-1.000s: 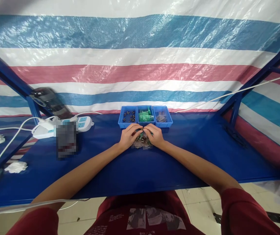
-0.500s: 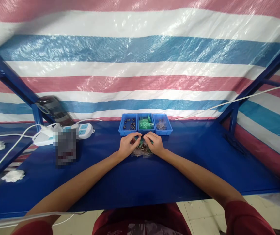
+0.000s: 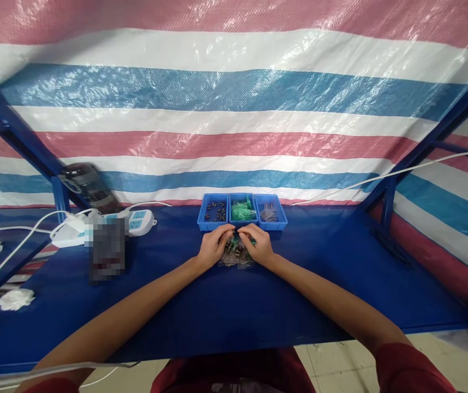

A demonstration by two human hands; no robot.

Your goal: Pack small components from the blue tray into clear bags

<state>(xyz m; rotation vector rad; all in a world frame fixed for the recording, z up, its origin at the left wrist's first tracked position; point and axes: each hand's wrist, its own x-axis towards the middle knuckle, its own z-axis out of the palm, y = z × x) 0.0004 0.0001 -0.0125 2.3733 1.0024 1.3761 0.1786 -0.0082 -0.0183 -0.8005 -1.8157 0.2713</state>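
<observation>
My left hand and my right hand face each other over a pile of small mixed parts on the blue table. The fingers of both are pinched together; whatever is between them is too small to make out. Just behind the hands stand three blue bins side by side. Small dark and brass-coloured parts lie in the left bin, green pieces in the middle bin, and clear or grey flat pieces in the right bin.
At the left are a white power strip with cables, a blurred dark object and a dark bottle. White crumpled tissue lies further left. A dark cord is at the right, beside the blue frame.
The view has shifted slightly. My hands stay over the pile, with their fingertips slightly repositioned and more of the parts showing between them.
</observation>
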